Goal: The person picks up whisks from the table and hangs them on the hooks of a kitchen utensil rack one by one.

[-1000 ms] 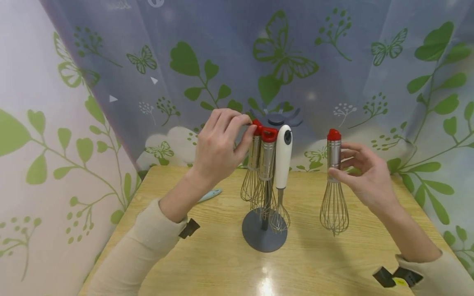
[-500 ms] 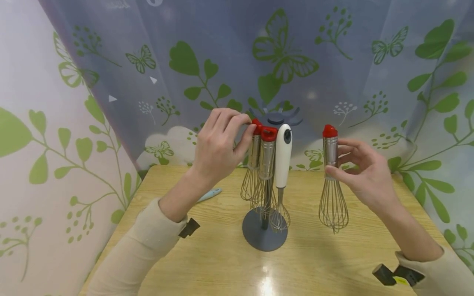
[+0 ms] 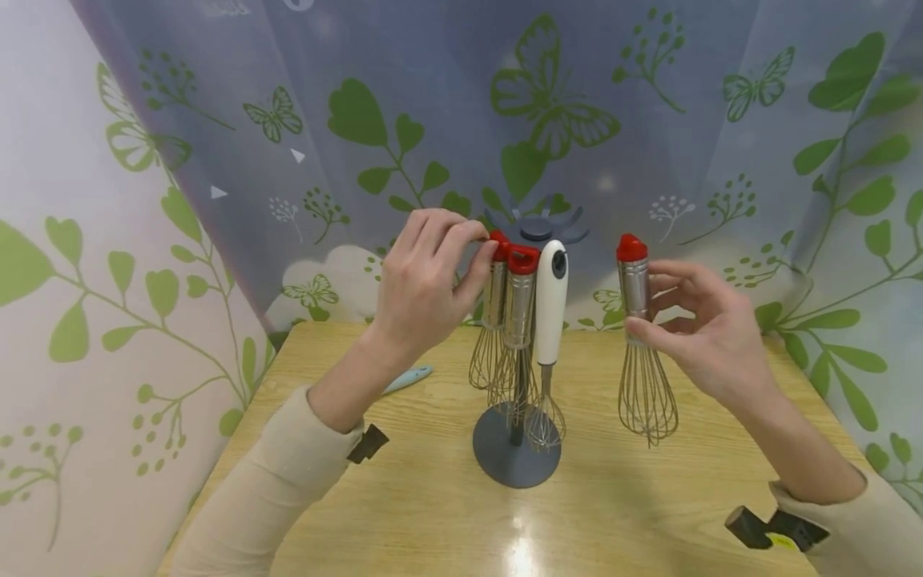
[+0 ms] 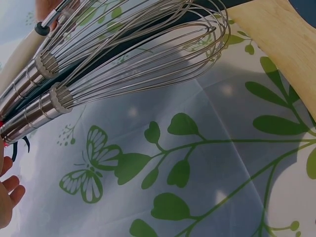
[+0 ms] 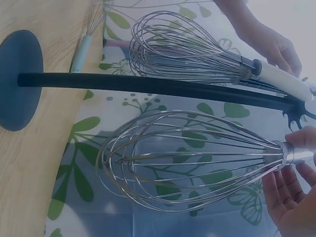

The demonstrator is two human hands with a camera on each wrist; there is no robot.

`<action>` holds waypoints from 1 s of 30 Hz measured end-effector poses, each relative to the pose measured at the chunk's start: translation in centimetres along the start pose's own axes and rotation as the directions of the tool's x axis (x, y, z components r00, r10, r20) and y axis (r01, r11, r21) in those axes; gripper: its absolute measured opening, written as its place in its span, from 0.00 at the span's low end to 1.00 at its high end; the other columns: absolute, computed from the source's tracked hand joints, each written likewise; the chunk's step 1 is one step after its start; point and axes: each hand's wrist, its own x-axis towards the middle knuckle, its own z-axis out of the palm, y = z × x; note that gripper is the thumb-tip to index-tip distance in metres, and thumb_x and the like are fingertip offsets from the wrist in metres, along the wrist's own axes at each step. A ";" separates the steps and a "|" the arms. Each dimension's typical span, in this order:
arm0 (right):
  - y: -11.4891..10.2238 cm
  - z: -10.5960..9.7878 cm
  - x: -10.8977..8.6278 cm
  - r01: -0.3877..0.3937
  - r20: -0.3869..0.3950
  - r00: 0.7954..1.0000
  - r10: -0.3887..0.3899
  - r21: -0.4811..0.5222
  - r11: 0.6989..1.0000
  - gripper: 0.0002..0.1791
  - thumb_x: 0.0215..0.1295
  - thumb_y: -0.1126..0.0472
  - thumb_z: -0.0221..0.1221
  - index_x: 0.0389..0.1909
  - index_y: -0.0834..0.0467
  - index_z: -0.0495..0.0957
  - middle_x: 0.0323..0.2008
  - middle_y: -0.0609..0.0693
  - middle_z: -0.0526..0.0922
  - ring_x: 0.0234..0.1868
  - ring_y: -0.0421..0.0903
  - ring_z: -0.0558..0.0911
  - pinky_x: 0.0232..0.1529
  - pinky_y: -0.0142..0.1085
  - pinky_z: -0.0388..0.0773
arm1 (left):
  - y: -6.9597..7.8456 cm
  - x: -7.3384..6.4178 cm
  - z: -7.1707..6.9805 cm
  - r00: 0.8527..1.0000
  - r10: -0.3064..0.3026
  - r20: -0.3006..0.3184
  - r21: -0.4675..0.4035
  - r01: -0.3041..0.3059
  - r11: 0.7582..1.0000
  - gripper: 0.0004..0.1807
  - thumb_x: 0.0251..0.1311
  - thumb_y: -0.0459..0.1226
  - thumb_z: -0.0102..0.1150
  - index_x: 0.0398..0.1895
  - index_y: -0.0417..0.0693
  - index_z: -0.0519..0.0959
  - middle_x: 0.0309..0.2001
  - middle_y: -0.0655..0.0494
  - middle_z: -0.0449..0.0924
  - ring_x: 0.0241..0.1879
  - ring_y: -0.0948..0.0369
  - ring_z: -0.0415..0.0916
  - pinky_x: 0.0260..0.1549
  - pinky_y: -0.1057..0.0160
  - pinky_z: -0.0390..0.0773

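Note:
A dark grey utensil stand (image 3: 505, 461) stands on the table, its hooks fanned out on top. On it hang two steel-handled whisks with red caps, a left whisk (image 3: 494, 296) and a front whisk (image 3: 521, 308), beside a smaller white-handled whisk (image 3: 551, 304). My left hand (image 3: 425, 280) pinches the red cap of the left whisk between thumb and index finger. To the right of the stand, my right hand (image 3: 710, 332) grips a separate red-capped whisk (image 3: 634, 288) by its steel handle. Its wire loops (image 5: 197, 163) point down, above the table, apart from the stand.
A light blue-handled whisk (image 5: 81, 54) lies on the wooden table (image 3: 404, 497), mostly behind my left forearm in the head view. A patterned cloth backdrop (image 3: 447, 96) with leaves and butterflies rises behind the table's far edge.
My right hand has tipped its whisk's red cap leftward and raised it slightly, toward the stand. The left hand keeps its place at the left whisk's cap.

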 end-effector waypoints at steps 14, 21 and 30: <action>-1.8 1.0 -0.1 0.097 -0.034 0.994 -0.100 -0.094 0.991 0.32 0.49 0.84 0.71 0.59 0.67 0.80 0.42 0.34 0.86 0.34 0.33 0.85 0.35 0.22 0.84 | 0.1 0.0 0.0 1.000 -0.008 0.002 0.002 0.008 1.000 0.06 0.71 0.35 0.64 0.40 0.39 0.82 0.37 0.45 0.83 0.42 0.49 0.79 0.43 0.56 0.84; -2.3 1.2 -0.1 0.134 -0.035 0.990 -0.139 -0.118 0.984 0.33 0.48 0.83 0.71 0.59 0.66 0.82 0.41 0.32 0.85 0.33 0.31 0.85 0.35 0.21 0.84 | 0.1 -0.1 0.0 1.000 -0.016 0.005 -0.005 0.016 1.000 0.07 0.71 0.36 0.64 0.40 0.39 0.82 0.37 0.46 0.83 0.42 0.49 0.79 0.43 0.56 0.84; -3.0 1.3 0.4 0.147 -0.021 0.988 -0.153 -0.177 0.973 0.34 0.48 0.79 0.73 0.60 0.61 0.82 0.39 0.29 0.83 0.33 0.29 0.83 0.34 0.19 0.82 | 0.1 -0.1 0.0 1.000 -0.018 0.006 -0.004 0.018 1.000 0.07 0.72 0.36 0.64 0.40 0.40 0.82 0.37 0.46 0.83 0.42 0.49 0.78 0.43 0.56 0.84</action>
